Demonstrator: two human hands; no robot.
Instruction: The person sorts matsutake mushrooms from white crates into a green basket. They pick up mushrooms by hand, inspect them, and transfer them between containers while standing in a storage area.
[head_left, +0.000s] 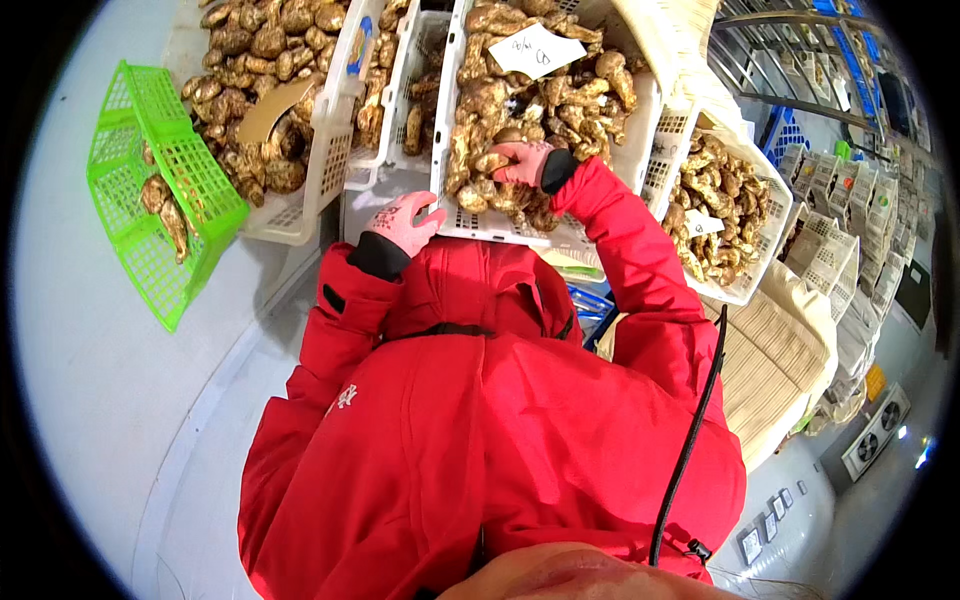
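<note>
Right hand [522, 160] in a pink glove curls round a brown mushroom [492, 160] in the middle white crate [645, 120], still heaped full. Left hand [403, 222], fingers loosely bent, grips that crate's near edge. Green basket [160, 190] to the left holds only a couple of mushrooms, so sorting looks barely begun.

Mushrooms [520, 110] are lying in the crate [648, 120] under the right hand [522, 162]; a basket [160, 190] is sitting left of the left hand [405, 222].
</note>
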